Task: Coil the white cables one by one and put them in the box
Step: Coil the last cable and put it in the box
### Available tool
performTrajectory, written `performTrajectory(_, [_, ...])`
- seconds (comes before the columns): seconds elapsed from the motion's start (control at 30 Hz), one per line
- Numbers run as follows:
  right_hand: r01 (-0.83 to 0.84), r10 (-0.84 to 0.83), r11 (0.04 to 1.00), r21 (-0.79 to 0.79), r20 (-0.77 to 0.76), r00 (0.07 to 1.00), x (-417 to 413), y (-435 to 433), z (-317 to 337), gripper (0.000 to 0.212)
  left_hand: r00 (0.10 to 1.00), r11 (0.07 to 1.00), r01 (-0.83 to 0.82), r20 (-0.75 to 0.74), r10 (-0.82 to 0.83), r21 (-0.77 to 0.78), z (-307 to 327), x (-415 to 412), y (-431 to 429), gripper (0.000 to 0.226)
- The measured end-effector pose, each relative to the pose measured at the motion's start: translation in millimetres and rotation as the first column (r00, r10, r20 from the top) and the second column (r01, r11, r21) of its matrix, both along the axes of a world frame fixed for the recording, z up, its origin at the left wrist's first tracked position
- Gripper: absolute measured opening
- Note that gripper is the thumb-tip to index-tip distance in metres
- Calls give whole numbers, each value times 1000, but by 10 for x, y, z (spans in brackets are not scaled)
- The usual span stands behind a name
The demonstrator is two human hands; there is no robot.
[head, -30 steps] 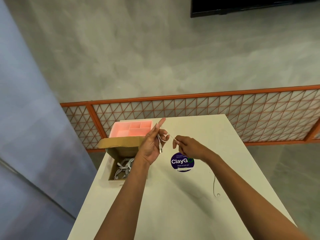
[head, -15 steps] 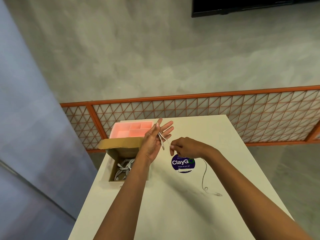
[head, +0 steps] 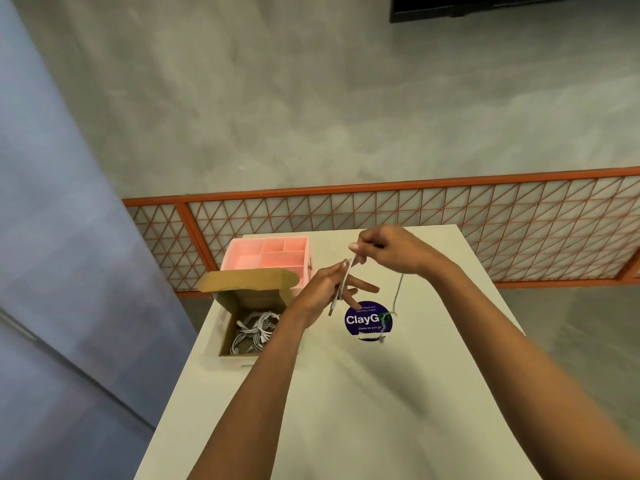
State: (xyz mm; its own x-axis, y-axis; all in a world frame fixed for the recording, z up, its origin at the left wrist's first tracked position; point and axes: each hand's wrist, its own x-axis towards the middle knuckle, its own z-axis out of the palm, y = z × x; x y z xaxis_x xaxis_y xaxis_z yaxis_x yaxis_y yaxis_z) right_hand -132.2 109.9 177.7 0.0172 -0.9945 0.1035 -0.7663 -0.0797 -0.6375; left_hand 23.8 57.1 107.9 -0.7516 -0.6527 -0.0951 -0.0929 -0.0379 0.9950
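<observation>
Head view: my left fingers [head: 363, 287] spread, white cable [head: 400, 292] loops wound round them; right fingers [head: 356, 247] pinch strand. Risk: loops slip off spread fingers; dangling tail snags on desk [head: 346, 410].

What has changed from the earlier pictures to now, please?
The right hand, pinching the white cable, moved up and away over the left hand, carrying another turn. The cable's loose tail was drawn left and now hangs by the purple sticker. The left hand keeps its loops; the cardboard box and pink organiser stayed put.
</observation>
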Motion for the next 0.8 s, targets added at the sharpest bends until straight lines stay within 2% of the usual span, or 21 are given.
performTrajectory(0.13, [54,-51,998,-30,72,996,-85,-33,-7,35,994,991,86,-72,-79,102,28,2,76,37])
performTrajectory(0.23, [80,-72,996,-45,167,983,-132,-19,-73,32,984,974,103,-163,-70,204,10,24,86,41])
performTrajectory(0.33, [96,-86,995,-16,309,947,-150,15,-157,27,969,953,165,-221,-109,253,14,71,88,40])
performTrajectory(0.47, [89,-80,996,-4,410,909,-131,47,-254,29,927,900,262,-351,-135,347,-24,114,46,32])
performTrajectory(0.53, [76,-87,996,43,434,897,-100,91,-287,33,885,870,323,-443,-140,372,-55,115,20,26])
performTrajectory(0.6, [25,-85,991,135,463,882,-80,128,-335,40,870,870,331,-475,-132,365,-75,118,-2,24])
performTrajectory(0.67, [-63,-67,976,206,569,819,-64,149,-390,42,878,886,305,-464,-120,349,-74,130,-16,25])
performTrajectory(0.8, [-238,-62,936,258,788,613,-51,163,-480,42,900,908,274,-416,-127,315,-60,160,-39,28])
